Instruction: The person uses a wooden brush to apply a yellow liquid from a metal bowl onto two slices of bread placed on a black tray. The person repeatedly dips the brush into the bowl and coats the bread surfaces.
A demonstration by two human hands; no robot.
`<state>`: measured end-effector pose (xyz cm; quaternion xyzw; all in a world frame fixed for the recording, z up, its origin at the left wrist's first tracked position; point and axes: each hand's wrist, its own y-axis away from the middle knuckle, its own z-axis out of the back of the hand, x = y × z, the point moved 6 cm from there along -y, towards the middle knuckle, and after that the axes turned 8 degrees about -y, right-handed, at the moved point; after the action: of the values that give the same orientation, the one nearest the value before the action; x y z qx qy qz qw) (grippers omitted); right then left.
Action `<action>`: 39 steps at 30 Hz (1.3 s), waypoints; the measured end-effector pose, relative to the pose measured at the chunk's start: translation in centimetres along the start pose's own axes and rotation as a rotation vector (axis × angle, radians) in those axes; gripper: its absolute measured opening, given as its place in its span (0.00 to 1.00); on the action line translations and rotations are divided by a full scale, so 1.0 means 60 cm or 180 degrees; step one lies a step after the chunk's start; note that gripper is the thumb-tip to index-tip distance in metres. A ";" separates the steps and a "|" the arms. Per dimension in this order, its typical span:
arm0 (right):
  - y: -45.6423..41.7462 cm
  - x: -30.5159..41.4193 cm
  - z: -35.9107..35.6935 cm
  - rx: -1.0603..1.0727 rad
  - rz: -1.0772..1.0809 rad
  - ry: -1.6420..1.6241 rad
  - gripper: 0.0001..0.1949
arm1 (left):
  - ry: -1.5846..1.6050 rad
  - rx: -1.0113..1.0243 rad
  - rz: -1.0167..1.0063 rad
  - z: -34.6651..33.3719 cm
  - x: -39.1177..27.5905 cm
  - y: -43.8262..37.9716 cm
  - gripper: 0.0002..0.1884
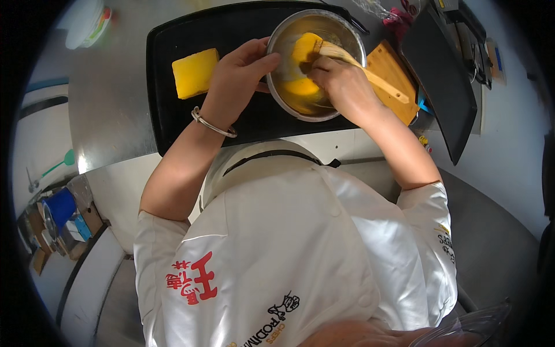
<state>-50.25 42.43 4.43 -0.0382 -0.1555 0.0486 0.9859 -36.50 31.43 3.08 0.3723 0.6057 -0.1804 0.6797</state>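
Observation:
A steel mixing bowl (281, 100) is held at its left rim by my left hand (236, 71), with the thumb over the edge. Inside it is some yellow liquid (302, 87), perhaps beaten egg. My right hand (347, 89) grips a wooden-handled pastry brush (381, 82) whose yellow-coated bristles (306, 47) are within the bowl. Left of the bowl, a yellow-topped rectangular block (195, 74), perhaps bread or cake, lies on a black baking tray (180, 123). The bowl is over the right part of this tray.
The tray sits on a steel worktable (108, 99). A wooden board (388, 69) and a dark upright panel (442, 82) stand on the right. A white plastic tub (89, 26) is at the far left. Crumpled clear plastic (368, 6) and a red cloth (399, 19) lie behind.

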 end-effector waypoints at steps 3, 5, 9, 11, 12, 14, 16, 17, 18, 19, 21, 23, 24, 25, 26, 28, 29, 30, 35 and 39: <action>-0.007 -0.014 -0.004 0.0075 0.0085 0.0140 0.12 | -0.0035 0.0064 -0.0006 -0.011 0.005 -0.009 0.22; -0.009 -0.018 -0.004 0.0132 0.0194 0.0202 0.12 | -0.0096 0.0062 -0.0006 -0.017 0.004 -0.012 0.22; -0.010 -0.027 -0.009 0.0107 0.0200 0.0284 0.10 | -0.0073 0.0143 -0.0006 -0.023 0.005 -0.018 0.20; -0.014 -0.026 -0.005 0.0007 0.0179 0.0345 0.10 | -0.0108 0.0095 -0.0035 -0.024 0.007 -0.020 0.20; -0.016 -0.026 -0.005 0.0005 0.0187 0.0371 0.10 | -0.0129 0.0079 -0.0052 -0.024 0.007 -0.022 0.20; -0.018 -0.027 -0.006 0.0000 0.0202 0.0422 0.10 | -0.0143 0.0054 -0.0024 -0.025 0.004 -0.021 0.21; -0.019 -0.029 -0.011 0.0068 0.0192 0.0444 0.10 | -0.0171 0.0059 -0.0016 -0.024 0.003 -0.024 0.21; -0.019 -0.031 -0.013 0.0103 0.0187 0.0455 0.10 | -0.0191 0.0072 -0.0023 -0.024 0.003 -0.026 0.21; -0.019 -0.031 -0.014 0.0117 0.0182 0.0463 0.11 | -0.0212 0.0084 -0.0031 -0.023 0.003 -0.027 0.21; -0.020 -0.030 -0.014 0.0132 0.0177 0.0471 0.11 | -0.0203 0.0084 -0.0039 -0.024 0.003 -0.028 0.21; -0.020 -0.030 -0.017 0.0112 0.0199 0.0486 0.11 | -0.0186 0.0092 -0.0058 -0.026 0.004 -0.030 0.21; -0.019 -0.030 -0.021 0.0043 0.0251 0.0501 0.11 | -0.0271 0.0147 -0.0047 -0.025 0.005 -0.033 0.20; -0.020 -0.032 -0.018 0.0026 0.0182 0.0398 0.10 | -0.0310 0.0165 -0.0042 -0.023 0.006 -0.034 0.20; -0.021 -0.033 -0.012 0.0009 0.0113 0.0295 0.09 | -0.0272 0.0171 -0.0045 -0.022 0.006 -0.034 0.20; -0.023 -0.033 -0.004 -0.0008 0.0044 0.0192 0.09 | -0.0233 0.0176 -0.0047 -0.022 0.006 -0.034 0.20; -0.034 -0.034 0.029 -0.0188 -0.0087 -0.0106 0.05 | -0.0191 0.0120 -0.0041 -0.017 0.007 -0.032 0.19; -0.037 -0.037 0.041 -0.0276 -0.0150 -0.0257 0.04 | -0.0190 0.0063 -0.0032 -0.013 0.006 -0.030 0.19; -0.037 -0.048 0.046 -0.0322 -0.0265 -0.0574 0.04 | -0.0192 0.0016 -0.0032 -0.010 0.005 -0.029 0.19; -0.026 -0.096 0.028 -0.0122 -0.1488 -0.3365 0.08 | -0.0217 0.0024 0.0098 0.006 0.007 -0.022 0.20; -0.023 -0.094 0.044 -0.0322 -0.2195 -0.5028 0.08 | 0.0003 -0.0079 0.0134 0.012 0.015 -0.013 0.19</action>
<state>-56.27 40.61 5.36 0.0123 -0.8004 -0.2480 0.5457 -36.36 30.55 1.99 0.3766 0.6002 -0.1584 0.6876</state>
